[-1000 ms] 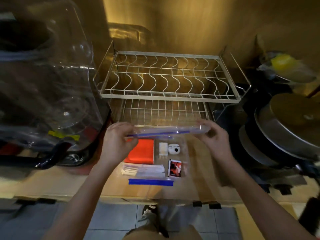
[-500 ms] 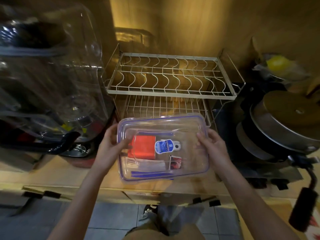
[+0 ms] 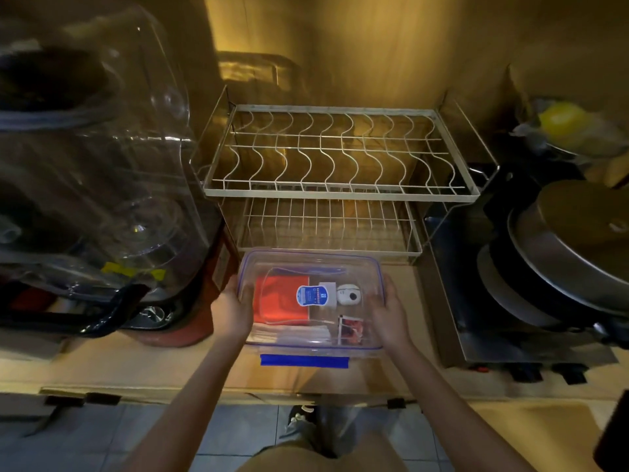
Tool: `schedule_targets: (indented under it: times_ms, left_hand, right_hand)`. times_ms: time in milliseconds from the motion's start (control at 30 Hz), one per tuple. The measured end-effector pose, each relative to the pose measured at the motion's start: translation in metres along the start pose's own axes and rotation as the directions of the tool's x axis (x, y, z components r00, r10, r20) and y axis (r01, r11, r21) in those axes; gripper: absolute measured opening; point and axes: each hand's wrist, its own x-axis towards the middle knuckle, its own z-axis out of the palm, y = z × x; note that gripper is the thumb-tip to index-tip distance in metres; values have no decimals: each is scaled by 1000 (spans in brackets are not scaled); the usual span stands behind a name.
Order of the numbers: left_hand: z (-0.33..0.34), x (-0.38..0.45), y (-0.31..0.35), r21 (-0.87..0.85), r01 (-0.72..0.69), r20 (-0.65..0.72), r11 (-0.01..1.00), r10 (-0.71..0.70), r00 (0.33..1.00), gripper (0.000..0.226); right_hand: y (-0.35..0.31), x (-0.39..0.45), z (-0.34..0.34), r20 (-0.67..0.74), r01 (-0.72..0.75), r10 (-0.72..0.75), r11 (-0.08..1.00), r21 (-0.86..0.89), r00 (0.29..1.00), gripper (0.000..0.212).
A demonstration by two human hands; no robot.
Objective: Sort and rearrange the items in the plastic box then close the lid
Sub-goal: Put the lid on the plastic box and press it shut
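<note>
The clear lid (image 3: 311, 267) with a blue seal and a blue-white label (image 3: 311, 295) lies flat over the plastic box (image 3: 306, 347) on the counter. My left hand (image 3: 231, 310) grips its left edge and my right hand (image 3: 391, 313) grips its right edge. Through the lid I see an orange cloth (image 3: 279, 299), a small white round device (image 3: 349, 294), a white wrapped bundle (image 3: 296, 333) and a small red-printed packet (image 3: 350, 330). A blue latch (image 3: 304, 361) sticks out at the box's near side, lying flat.
A two-tier wire dish rack (image 3: 335, 192) stands just behind the box. A large clear container (image 3: 85, 172) and a black handle (image 3: 102, 315) crowd the left. Stacked pans (image 3: 561, 267) on a stove fill the right. The counter edge (image 3: 221, 393) runs below.
The lid, held tilted on edge above the open box a second ago, has been turned flat and lowered onto the box, both hands moving down with it.
</note>
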Motion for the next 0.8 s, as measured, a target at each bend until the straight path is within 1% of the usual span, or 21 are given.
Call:
schedule_targets:
  times_ms: [67,133,200,367,467,567,633,733,800]
  left_hand:
    - [6,0,-4,25,21,0,999,-21,1000,31]
    - [12,-1,-6,10,20,-4,1000,-20,1000,29]
    - [17,-1,-6,16,3,1,1000,-3,1000,28]
    - [20,6,-14,48,35,-29,998,-34,999,36]
    - [21,10,-22,90,105,33,990,-108,994,44]
    - [22,8,-24,79,160,113,984,-168,979,49]
    - [22,5,-27,52,157,125,986,-162,979,51]
    - [23,6,-33,15,170,114,985,-171,979,50]
    - [24,6,-32,25,199,101,980,-200,975,49]
  right_hand:
    - [9,10,5,16,-9,10,997,-79,1000,48]
    - [14,16,10,20,-9,11,992,-129,1000,47]
    - [18,21,14,15,1,1,987,-159,1000,45]
    - [28,28,19,6,20,-19,977,-212,1000,49]
    - [36,31,19,-16,21,-26,972,-234,1000,56]
    - [28,25,18,-7,39,-44,952,-303,999,51]
    - [26,21,20,-10,50,-57,940,-336,998,52]
    - [33,19,24,-33,56,-70,948,-313,997,53]
    - [37,17,25,-52,41,-59,952,-304,997,52]
